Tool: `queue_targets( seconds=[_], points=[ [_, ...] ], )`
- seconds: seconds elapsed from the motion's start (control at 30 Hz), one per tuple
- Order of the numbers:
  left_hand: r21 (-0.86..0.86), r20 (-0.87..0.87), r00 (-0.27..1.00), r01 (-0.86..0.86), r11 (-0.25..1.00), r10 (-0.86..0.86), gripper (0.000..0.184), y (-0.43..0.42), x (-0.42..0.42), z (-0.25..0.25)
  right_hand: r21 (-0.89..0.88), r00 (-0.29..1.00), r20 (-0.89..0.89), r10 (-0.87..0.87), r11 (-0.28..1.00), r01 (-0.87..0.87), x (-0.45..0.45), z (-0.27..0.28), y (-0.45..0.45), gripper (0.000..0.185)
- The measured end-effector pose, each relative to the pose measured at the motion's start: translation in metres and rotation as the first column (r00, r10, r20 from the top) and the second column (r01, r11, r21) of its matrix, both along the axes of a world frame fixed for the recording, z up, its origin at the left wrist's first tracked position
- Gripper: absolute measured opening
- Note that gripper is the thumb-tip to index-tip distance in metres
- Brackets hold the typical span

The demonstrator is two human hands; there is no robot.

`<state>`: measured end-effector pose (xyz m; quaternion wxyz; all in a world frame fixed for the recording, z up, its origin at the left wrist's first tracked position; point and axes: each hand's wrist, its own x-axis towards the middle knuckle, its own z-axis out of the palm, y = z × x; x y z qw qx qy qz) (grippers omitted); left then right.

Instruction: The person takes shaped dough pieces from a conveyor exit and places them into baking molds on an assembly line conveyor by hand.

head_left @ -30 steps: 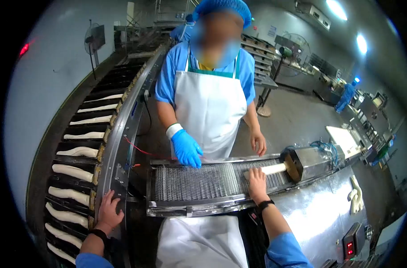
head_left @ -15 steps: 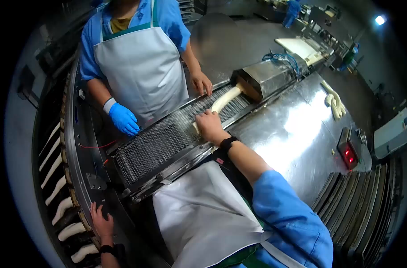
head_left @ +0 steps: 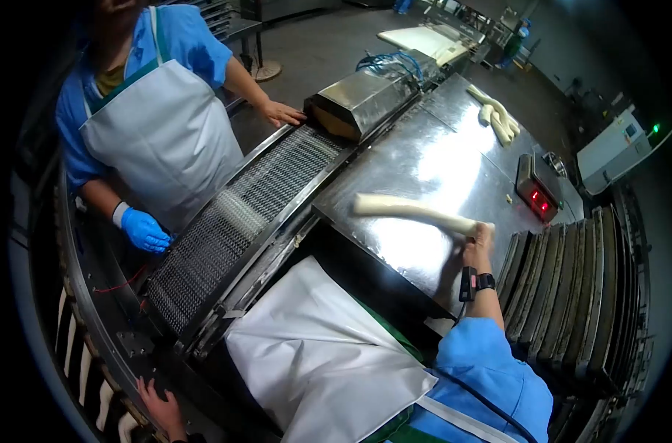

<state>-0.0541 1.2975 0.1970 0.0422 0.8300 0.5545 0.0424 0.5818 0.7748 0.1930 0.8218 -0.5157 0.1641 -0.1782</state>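
My right hand (head_left: pixel 481 242) is closed around the near end of a long pale dough strip (head_left: pixel 417 210). The strip stretches leftward from my fingers across the steel table (head_left: pixel 365 255); I cannot tell whether its far end touches the surface. At the lower left, my left hand (head_left: pixel 161 407) lies with fingers apart by the metal rim of the curved line and holds nothing. Below that rim, more pale dough strips (head_left: pixel 85 373) sit in dark trays, partly hidden. The mesh conveyor belt (head_left: pixel 236 214) runs between me and a co-worker.
Across the belt stands a co-worker (head_left: pixel 162 118), one blue-gloved hand (head_left: pixel 144 230) near its lower end, the other at the metal housing (head_left: pixel 365 92). Several dough pieces (head_left: pixel 496 114) lie at the table's far end. A scale with a red display (head_left: pixel 539 192) and stacked trays (head_left: pixel 572 288) are at right.
My right hand has carried the dough strip off the mesh belt, rightward over the steel table. The view has turned right. The co-worker's bare hand is now beside the housing.
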Motion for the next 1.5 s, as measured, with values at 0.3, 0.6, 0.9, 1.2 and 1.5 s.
queue_targets(
  seconds=[0.3,0.6,0.9,1.2,1.5],
  points=[
    [-0.022,0.031,0.999,-0.020,1.000,0.021,0.041,-0.014,0.018,0.031,-0.905,0.925,-0.287,-0.250,0.388,-0.176,0.059,-0.010,0.009,0.089],
    [-0.010,0.112,0.993,-0.025,1.000,0.026,0.038,-0.016,0.031,0.040,-0.921,0.844,-0.386,0.373,-0.208,-0.330,0.085,0.009,0.130,0.083],
    [-0.103,0.125,0.990,-0.053,0.993,0.066,0.039,0.005,0.037,0.039,-0.891,0.674,-0.409,0.615,-0.427,-0.150,0.008,0.041,0.167,0.074],
    [-0.126,0.216,0.976,0.061,0.990,-0.032,0.038,0.038,0.051,0.029,-0.170,0.238,-0.494,0.836,0.175,-0.970,-0.057,0.067,0.236,0.028],
    [-0.081,0.316,0.947,0.093,0.992,-0.063,0.040,0.105,0.049,0.009,-0.017,-0.589,-0.137,0.797,-0.596,-0.803,-0.199,0.266,0.503,0.058]
  ],
)
